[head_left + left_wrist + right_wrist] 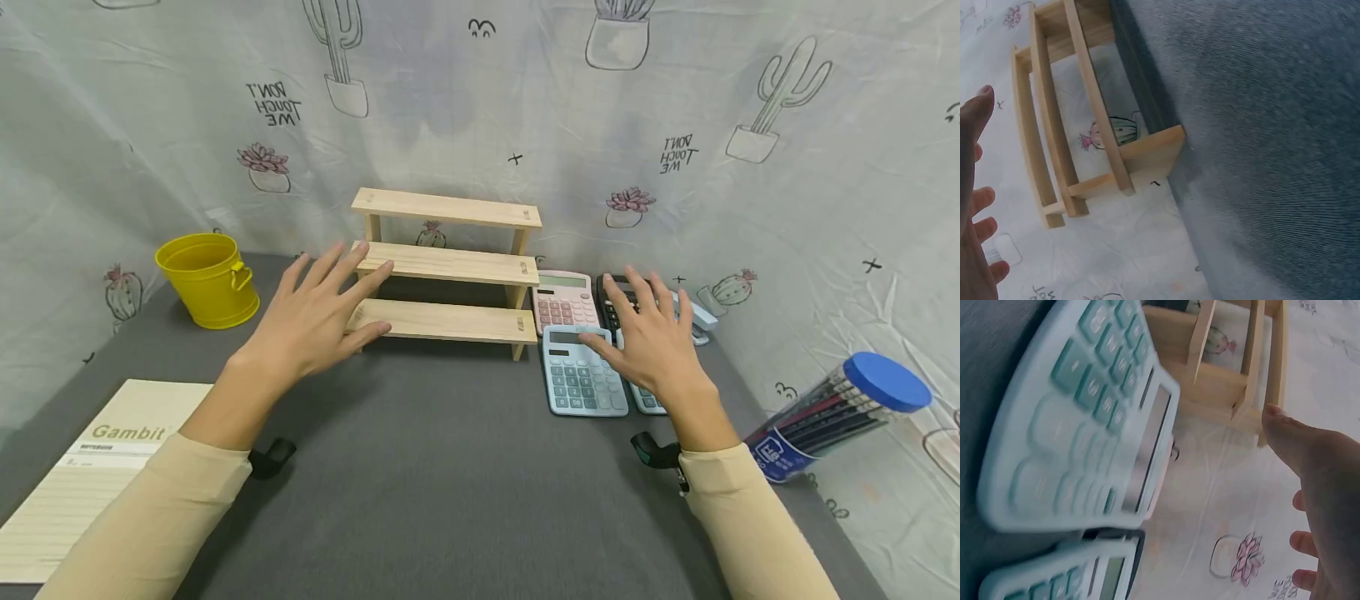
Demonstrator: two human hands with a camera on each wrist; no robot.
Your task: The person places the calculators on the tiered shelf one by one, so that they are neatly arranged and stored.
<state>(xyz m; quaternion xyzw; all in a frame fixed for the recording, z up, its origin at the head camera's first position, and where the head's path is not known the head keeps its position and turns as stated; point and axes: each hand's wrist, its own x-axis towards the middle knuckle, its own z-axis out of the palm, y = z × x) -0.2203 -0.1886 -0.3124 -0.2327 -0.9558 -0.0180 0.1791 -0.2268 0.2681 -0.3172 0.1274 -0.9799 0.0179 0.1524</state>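
Observation:
A three-step wooden shelf (pixel 450 321) stands at the back of the grey table. My left hand (pixel 311 317) hovers in front of its left side with fingers spread and holds nothing. In the left wrist view, that hand (pixel 979 219) is apart from the shelf (pixel 1054 119). Spread over the calculators at the right is my right hand (pixel 656 342), also holding nothing. A light blue calculator (pixel 585 379) lies nearest its thumb, with a pink one (pixel 564 292) behind. A black calculator (pixel 609 312) and a second blue one (pixel 647 400) are partly hidden by the hand.
A yellow bucket (pixel 210 287) stands at the back left, with a Gambit notebook (pixel 112 450) in front, partly under my left forearm. Beyond my right hand is a light blue stapler (pixel 701 321). A blue-lidded tub of pencils (pixel 832 417) stands at the right edge. Patterned cloth (pixel 480 108) hangs behind.

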